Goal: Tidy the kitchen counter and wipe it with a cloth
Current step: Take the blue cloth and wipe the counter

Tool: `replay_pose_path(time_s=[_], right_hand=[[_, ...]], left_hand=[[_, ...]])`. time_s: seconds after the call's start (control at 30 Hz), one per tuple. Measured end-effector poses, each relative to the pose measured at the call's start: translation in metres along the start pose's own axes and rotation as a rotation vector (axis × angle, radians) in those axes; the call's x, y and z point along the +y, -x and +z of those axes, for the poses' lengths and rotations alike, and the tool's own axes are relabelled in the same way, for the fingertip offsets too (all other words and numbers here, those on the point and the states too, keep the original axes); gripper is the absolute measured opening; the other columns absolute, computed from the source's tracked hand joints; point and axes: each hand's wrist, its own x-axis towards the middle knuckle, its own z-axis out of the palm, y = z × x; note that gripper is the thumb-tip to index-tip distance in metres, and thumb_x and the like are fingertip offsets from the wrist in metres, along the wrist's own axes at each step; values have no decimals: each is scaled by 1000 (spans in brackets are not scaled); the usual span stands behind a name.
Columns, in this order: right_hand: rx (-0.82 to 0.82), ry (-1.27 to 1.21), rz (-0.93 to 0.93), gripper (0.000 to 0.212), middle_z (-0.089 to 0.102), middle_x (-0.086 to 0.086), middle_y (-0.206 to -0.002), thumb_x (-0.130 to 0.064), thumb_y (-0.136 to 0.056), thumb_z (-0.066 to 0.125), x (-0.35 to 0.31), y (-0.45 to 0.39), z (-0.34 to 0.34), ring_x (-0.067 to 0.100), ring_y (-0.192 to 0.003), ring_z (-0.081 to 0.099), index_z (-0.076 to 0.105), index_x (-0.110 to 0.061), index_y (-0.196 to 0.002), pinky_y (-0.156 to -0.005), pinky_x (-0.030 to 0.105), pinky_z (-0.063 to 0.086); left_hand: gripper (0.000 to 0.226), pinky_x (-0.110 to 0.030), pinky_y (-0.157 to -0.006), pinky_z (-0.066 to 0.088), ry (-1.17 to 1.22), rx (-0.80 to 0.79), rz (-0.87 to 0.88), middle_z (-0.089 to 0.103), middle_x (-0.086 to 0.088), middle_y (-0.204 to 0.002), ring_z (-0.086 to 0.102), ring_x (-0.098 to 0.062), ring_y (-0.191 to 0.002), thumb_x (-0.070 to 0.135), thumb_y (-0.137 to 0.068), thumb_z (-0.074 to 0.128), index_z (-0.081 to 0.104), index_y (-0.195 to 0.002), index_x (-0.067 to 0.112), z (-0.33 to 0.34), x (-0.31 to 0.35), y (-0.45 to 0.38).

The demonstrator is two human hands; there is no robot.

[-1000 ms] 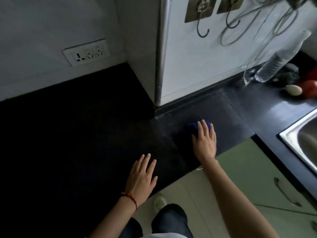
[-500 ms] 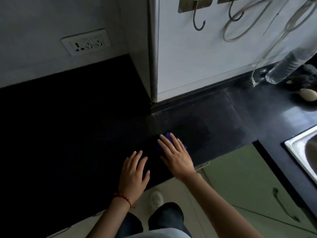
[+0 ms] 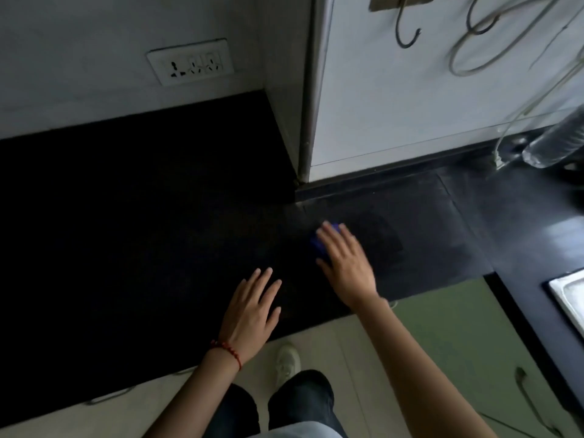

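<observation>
A small blue cloth (image 3: pixel 317 242) lies on the black kitchen counter (image 3: pixel 132 222), almost wholly covered by the right hand (image 3: pixel 346 263). Only a bright blue edge shows, past the fingertips and along the hand's left side; its shape and folds cannot be made out. The right hand presses flat on it, fingers straight and slightly fanned, palm down, and looks a little motion-blurred.

The left hand (image 3: pixel 251 306) rests flat on the counter just to the left of the right hand and nearer the person, fingers straight and spread, holding nothing. A red beaded bracelet (image 3: pixel 228 349) circles its wrist.

A faint wet patch (image 3: pixel 379 235) darkens the counter just to the right of the right hand. Farther right, well apart, a clear plastic bottle (image 3: pixel 556 143) leans by the wall, and the corner of a steel sink (image 3: pixel 568 298) shows at the edge. Beyond the left hand, a white wall socket (image 3: pixel 191 62) sits on the wall.

Compared with half a second ago, the right hand and cloth sit slightly farther from the person and a little more to the right, opening the gap between the hands. The left hand has not shifted on the counter.
</observation>
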Motion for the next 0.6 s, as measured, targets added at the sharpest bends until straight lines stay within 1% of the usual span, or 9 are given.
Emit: replay_pose_path(time_s=[0.07, 0.1, 0.2, 0.27, 0.3, 0.37, 0.47, 0.53, 0.6], right_hand=[[-32, -100, 207, 56, 27, 2, -154, -35, -92, 45, -11, -9, 0, 30, -144, 15, 30, -17, -142, -117, 43, 16], [-24, -106, 207, 55, 27, 2, -154, -35, -91, 44, -23, -6, 2, 31, -144, 14, 31, -17, -142, -116, 43, 14], [-84, -31, -92, 56, 35, -2, -149, -43, -89, 37, -51, 25, 7, 29, -140, 21, 37, -19, -139, -112, 48, 23], [-134, -52, -176, 60, 20, -10, -151, -54, -90, 27, -53, 39, 5, 21, -142, 8, 31, -23, -142, -116, 42, 10], [-161, -135, -138, 64, 13, -12, -151, -58, -89, 21, -54, 39, 1, 16, -143, 3, 29, -24, -143, -117, 36, 6], [-118, -238, -21, 63, 22, -7, -153, -58, -89, 25, -58, 38, -3, 14, -143, 14, 36, -22, -140, -116, 31, 17], [46, -192, 152, 51, 51, 9, -134, -45, -88, 47, -66, 36, -8, 27, -124, 49, 50, -15, -129, -100, 38, 42], [39, -162, 231, 52, 54, 11, -127, -42, -86, 56, -75, 39, -11, 29, -116, 52, 51, -12, -128, -93, 40, 45], [3, -126, 259, 59, 51, 13, -131, -42, -84, 59, -83, 46, -9, 31, -120, 49, 46, -10, -132, -95, 41, 44]], left_hand=[[51, -44, -102, 40, 5, 33, -60, 49, -11, -139, 45, -28, -129, 39, -84, 36, 46, -128, 16, -3, 0, 5], [52, -43, -103, 37, 28, 51, -103, 47, -12, -140, 44, -29, -130, 40, -85, 35, 45, -129, 15, -4, -2, 9], [57, -47, -102, 39, 72, 69, -234, 47, -16, -139, 43, -34, -129, 49, -90, 25, 48, -127, 12, -7, -14, 27], [58, -51, -99, 43, 85, 65, -325, 47, -19, -138, 44, -37, -128, 48, -88, 27, 51, -126, 9, -8, -28, 40], [58, -53, -97, 44, 92, 64, -373, 48, -21, -137, 45, -39, -126, 45, -86, 30, 52, -125, 8, -8, -33, 44], [58, -54, -95, 46, 90, 63, -442, 49, -23, -134, 47, -41, -124, 42, -83, 32, 53, -123, 6, -9, -41, 50], [57, -53, -93, 46, 83, 50, -450, 50, -24, -133, 49, -41, -122, 41, -83, 33, 54, -122, 6, -9, -43, 58], [56, -52, -94, 47, 81, 41, -433, 50, -23, -134, 50, -39, -122, 42, -83, 34, 55, -122, 8, -9, -44, 64], [56, -49, -94, 47, 89, 38, -430, 51, -21, -134, 50, -37, -122, 43, -82, 34, 55, -121, 9, -9, -48, 73]])
